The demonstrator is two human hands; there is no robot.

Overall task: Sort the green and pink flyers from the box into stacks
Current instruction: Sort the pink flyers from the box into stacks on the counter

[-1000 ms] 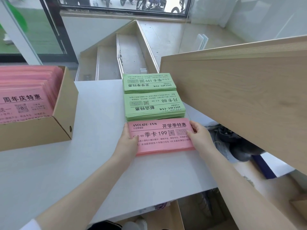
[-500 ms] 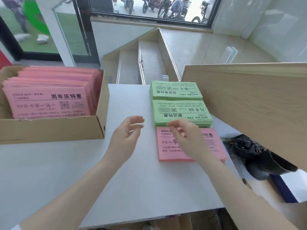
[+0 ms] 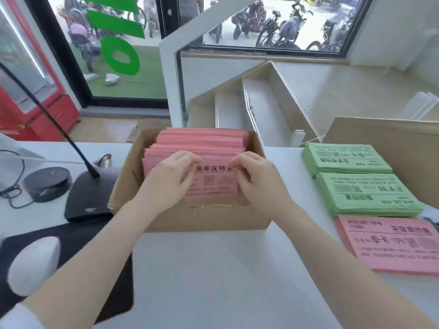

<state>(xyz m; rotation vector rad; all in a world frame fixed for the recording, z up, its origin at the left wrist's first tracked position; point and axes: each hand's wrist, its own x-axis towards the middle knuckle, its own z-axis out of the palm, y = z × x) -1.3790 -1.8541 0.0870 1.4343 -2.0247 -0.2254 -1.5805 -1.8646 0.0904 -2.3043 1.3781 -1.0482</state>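
Pink flyers in box [image 3: 213,184]: a thick batch stood on edge, leaning toward the far side, packed inside the cardboard box [image 3: 190,219]. The nearest flyers are gripped at their top edge from both sides.

Left hand [image 3: 166,179]: placed over the left part of the batch; fingers curled, pinching the upper edge of the front flyers.

Right hand [image 3: 256,179]: placed over the right part of the batch; fingers curled round the same upper edge; a ring is worn on one finger.

Cardboard box: open-topped, set on the white table [image 3: 213,281], at the centre of the view, just far of the forearms.

Sorted stacks, right of the box, in a row from far to near: far green stack [image 3: 344,157]; near green stack [image 3: 370,193], touching the first; pink stack [image 3: 392,243], nearest, lying flat, its edge against the near green stack.

Wooden panel [image 3: 392,143]: stood behind the stacks at far right.

Left of the box: a gooseneck microphone base [image 3: 88,195]; a round black disc [image 3: 47,182] with cable; a black mat [image 3: 71,257] carrying a white mouse [image 3: 33,264].
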